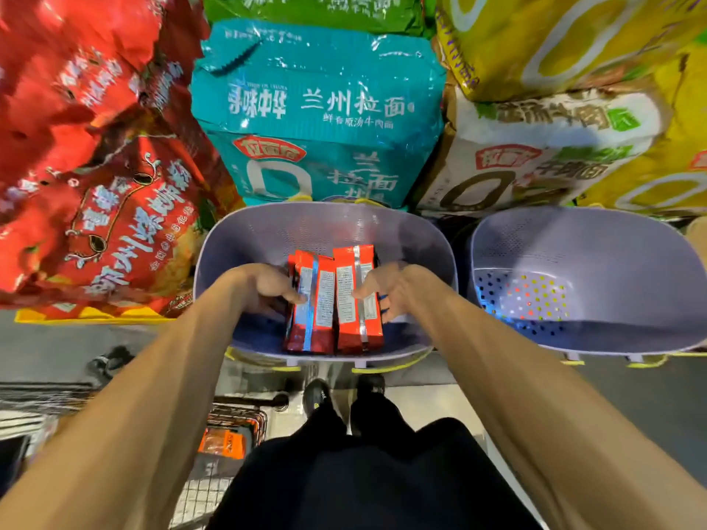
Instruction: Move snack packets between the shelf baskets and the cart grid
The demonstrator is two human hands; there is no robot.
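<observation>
Head view, looking down: both forearms reach fwd into the middle basket [267, 231], a lilac plastic tub w/ rounded corners, smooth matte walls and rows of small drain holes; the snack packets [331, 300] stand on edge inside it as one tight red bundle, approx. four side by side, touching the floor of the tub near its front rim; left hand [267, 288] clamps the bundle's left flank, thumb on the printed face, fingers hidden behind; right hand [386, 290] clamps the right flank likewise, thumb on top, fingertips curled round the outer edge; hands thus apart, w/ the bundle squeezed between them. Key relation: bundle lies dead ahead, centred between the hands, neither arm nearer; its long axis runs away from me, front rim to back wall, so I judge a straight lift up and back twd. my body would free it; the cart grid [237, 422], black wire mesh holding an orange packet [222, 441], sits low and to my left, i.e. on the left arm's side. Packets: slim flat oblongs, glossy film wrap, silver or blue seam strip, white text panels; prob. slippery and soft, so they may fan apart if the squeeze slackens. Second basket [593, 262], same make, stands just beside on the right; large noodle packs [317, 109], crinkly film, teal, red, yellow, fill the shelf behind.
</observation>
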